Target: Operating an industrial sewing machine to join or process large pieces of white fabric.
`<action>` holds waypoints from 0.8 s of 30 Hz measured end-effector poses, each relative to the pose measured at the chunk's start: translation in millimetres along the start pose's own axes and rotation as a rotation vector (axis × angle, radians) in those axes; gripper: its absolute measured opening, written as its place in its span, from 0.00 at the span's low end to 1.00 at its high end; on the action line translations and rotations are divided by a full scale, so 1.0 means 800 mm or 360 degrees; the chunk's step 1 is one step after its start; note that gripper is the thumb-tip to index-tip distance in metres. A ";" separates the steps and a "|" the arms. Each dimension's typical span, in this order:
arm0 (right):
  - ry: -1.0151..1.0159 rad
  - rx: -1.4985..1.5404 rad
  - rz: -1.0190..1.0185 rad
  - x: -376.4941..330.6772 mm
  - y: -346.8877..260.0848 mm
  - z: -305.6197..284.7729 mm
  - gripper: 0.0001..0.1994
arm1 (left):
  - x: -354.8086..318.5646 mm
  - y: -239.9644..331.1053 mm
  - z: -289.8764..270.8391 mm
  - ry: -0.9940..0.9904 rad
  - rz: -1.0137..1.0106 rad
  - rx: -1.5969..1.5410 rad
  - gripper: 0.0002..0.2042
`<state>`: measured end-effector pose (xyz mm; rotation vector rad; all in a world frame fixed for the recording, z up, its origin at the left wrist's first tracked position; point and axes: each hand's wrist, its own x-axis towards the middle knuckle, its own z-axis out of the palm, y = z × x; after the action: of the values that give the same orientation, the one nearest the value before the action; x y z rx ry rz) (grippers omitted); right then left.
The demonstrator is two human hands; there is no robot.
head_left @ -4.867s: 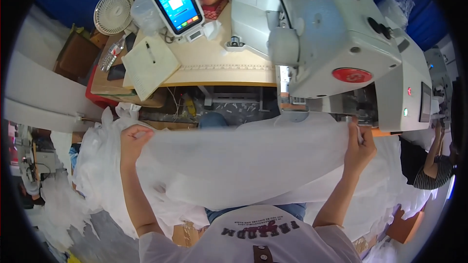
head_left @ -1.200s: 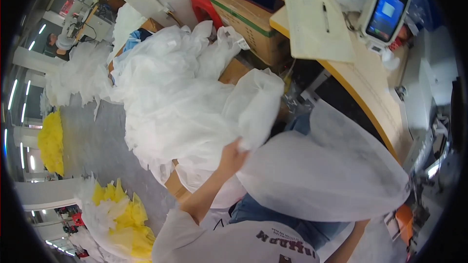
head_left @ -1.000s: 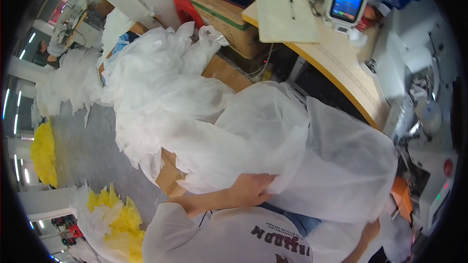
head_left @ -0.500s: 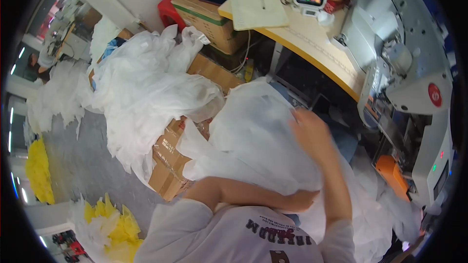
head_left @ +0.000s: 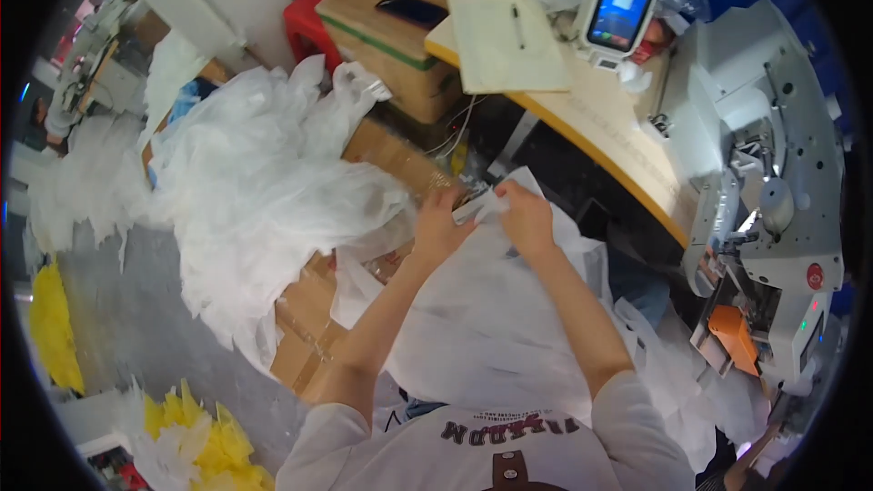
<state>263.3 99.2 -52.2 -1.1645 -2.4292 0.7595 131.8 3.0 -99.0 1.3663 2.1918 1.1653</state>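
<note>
Across my lap lies a thin white fabric piece [head_left: 491,327], its upper edge raised in front of me. My left hand [head_left: 443,225] is closed on that edge, thumb and fingers pinched together. Close beside it, my right hand [head_left: 527,221] grips the same edge, and a small fold of fabric shows between the two hands. To the left, a large heap of white fabric [head_left: 264,182] spills over a cardboard box [head_left: 305,318].
A wooden table [head_left: 600,141] on the far right bears an open notebook [head_left: 509,41], a pen and a lit screen device [head_left: 625,5]. A grey-white machine [head_left: 764,136] stands at the right. Yellow fabric [head_left: 214,441] lies at the lower left. A red stool [head_left: 309,23] stands behind.
My left hand has come up from near my body and my right hand has moved slightly left; both now pinch the fabric's upper edge. The view has shifted a little.
</note>
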 end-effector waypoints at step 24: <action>0.0806 0.1019 0.0965 -0.281 0.078 -0.328 0.08 | 0.091 0.109 -0.073 -0.0970 0.0091 -0.0678 0.04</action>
<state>571.8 36.6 104.1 -1.5626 -1.2744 1.1252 111.9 56.1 15.4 1.3651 1.3996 0.9853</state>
